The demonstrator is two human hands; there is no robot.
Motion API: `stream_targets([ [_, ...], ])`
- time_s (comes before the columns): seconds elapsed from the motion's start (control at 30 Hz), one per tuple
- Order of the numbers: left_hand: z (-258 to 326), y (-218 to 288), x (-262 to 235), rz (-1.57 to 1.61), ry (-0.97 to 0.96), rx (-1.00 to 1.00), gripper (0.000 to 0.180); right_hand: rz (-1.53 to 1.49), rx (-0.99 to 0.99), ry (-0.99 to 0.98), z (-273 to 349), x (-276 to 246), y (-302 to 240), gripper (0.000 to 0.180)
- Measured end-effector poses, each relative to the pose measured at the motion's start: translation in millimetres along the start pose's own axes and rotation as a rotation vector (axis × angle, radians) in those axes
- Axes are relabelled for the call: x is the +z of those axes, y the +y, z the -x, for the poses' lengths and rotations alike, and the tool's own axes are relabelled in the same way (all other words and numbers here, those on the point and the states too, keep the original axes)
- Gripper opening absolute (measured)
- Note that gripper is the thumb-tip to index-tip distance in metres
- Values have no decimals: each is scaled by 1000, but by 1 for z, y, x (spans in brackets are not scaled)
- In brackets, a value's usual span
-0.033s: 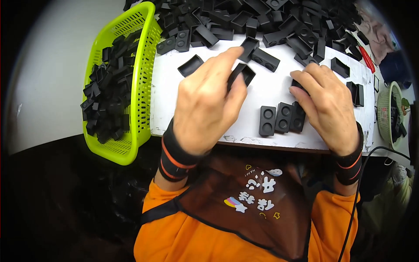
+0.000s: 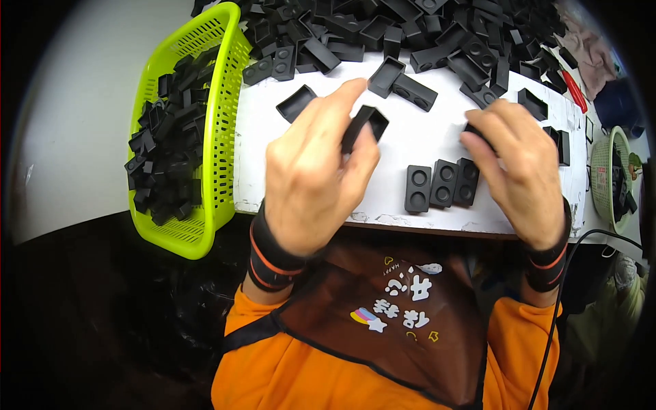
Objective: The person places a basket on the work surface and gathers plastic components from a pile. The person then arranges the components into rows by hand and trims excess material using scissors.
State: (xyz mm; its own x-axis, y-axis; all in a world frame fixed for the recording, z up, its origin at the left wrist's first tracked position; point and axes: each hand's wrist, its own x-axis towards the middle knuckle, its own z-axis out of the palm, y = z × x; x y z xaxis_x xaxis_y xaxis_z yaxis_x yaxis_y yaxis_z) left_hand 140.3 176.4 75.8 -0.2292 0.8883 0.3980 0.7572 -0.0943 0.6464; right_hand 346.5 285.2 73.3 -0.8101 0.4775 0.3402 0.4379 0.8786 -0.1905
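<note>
The left hand pinched a black block above the white worktop, and the right hand held a dark piece, mostly hidden by its fingers. Three blocks with round marks lay side by side near the right hand. Farther out were a big black heap and a green basket of black pieces.

A white tabletop (scuffed along its front) carries black blocks, some scattered, many heaped.
</note>
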Motion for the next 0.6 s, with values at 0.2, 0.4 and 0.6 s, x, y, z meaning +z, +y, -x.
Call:
stream_targets([
  [0.2,45,-5,5,-383,50,206,51,-77,402,320,38,-2,-24,15],
  [0.4,48,7,-6,16,-268,79,58,-323,302,121,52,-1,-39,42],
  [0.6,29,0,-13,5,-321,139,55,-115,340,239,52,-13,29,29],
])
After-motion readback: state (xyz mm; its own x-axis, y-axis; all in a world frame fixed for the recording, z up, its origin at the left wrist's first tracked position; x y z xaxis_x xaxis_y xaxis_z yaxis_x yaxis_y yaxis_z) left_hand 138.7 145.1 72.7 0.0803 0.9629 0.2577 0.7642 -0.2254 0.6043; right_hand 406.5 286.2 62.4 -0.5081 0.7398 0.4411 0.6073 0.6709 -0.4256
